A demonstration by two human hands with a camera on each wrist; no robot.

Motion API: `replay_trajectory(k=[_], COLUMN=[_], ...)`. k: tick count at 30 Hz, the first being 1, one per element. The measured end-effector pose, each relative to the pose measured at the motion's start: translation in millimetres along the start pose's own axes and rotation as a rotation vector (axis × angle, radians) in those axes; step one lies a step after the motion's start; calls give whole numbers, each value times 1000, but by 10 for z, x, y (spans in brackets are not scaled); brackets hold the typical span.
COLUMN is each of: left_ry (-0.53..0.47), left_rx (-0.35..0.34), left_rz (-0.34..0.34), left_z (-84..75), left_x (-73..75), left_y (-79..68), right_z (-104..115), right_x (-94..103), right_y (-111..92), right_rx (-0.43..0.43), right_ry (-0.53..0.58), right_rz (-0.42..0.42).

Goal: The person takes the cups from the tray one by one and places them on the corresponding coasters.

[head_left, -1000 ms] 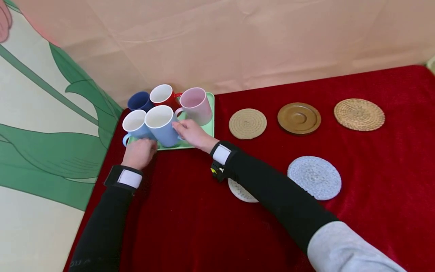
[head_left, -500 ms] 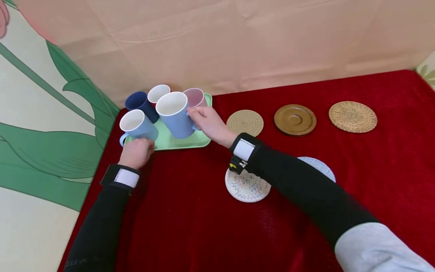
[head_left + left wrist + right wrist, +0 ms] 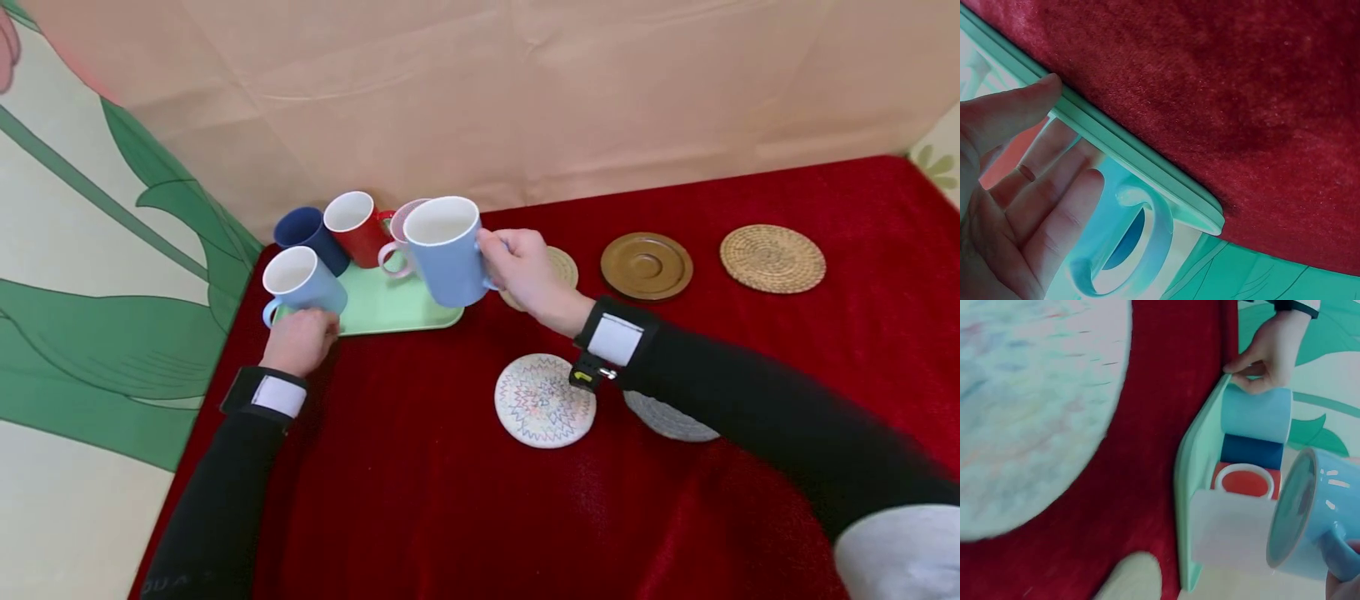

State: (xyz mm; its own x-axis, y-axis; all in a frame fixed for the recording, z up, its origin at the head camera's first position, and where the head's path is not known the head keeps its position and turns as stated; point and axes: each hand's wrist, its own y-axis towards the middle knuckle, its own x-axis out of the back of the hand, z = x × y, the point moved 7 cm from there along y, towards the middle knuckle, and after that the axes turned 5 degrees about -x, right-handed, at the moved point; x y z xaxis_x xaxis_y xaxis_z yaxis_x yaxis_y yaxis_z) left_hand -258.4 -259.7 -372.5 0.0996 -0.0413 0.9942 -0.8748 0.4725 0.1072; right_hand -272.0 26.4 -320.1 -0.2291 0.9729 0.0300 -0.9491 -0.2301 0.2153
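1 glossy light-blue mug [image 3: 450, 267] hangs at upper middle of the head view, over the right end of the green tray [image 3: 390, 307], its long axis slightly off upright. It lies just left of the right hand [image 3: 528, 268], whose fingers grasp the handle [image 3: 1337, 553]; the left hand [image 3: 296, 342], farther off, pinches the tray's smooth rim [image 3: 1138, 155]. Upper right, a plaited straw coaster [image 3: 772, 258] lies on the velvety red bench [image 3: 420, 483].
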Motion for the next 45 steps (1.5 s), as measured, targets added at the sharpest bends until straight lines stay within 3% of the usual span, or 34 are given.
replay_trajectory(k=[9, 16, 22, 30, 38, 45], left_ry=[3, 9, 5, 6, 1, -3], left_rx=[15, 12, 18, 27, 30, 33], left_rz=[28, 18, 27, 18, 15, 30], left_z=[-14, -19, -10, 1, -3, 28], left_x=[-18, -2, -14, -12, -21, -31], left_y=[11, 23, 43, 25, 19, 26], right_z=[-119, -285, -407, -511, -594, -612], right_x=[524, 701, 750, 651, 589, 523], right_y=[-188, -264, -298, -299, -293, -336], right_rx=[-74, -148, -185, -188, -211, -241], right_ry=[-189, -238, -287, -320, -331, -255], right_rz=[-110, -231, -291, -227, -218, -156])
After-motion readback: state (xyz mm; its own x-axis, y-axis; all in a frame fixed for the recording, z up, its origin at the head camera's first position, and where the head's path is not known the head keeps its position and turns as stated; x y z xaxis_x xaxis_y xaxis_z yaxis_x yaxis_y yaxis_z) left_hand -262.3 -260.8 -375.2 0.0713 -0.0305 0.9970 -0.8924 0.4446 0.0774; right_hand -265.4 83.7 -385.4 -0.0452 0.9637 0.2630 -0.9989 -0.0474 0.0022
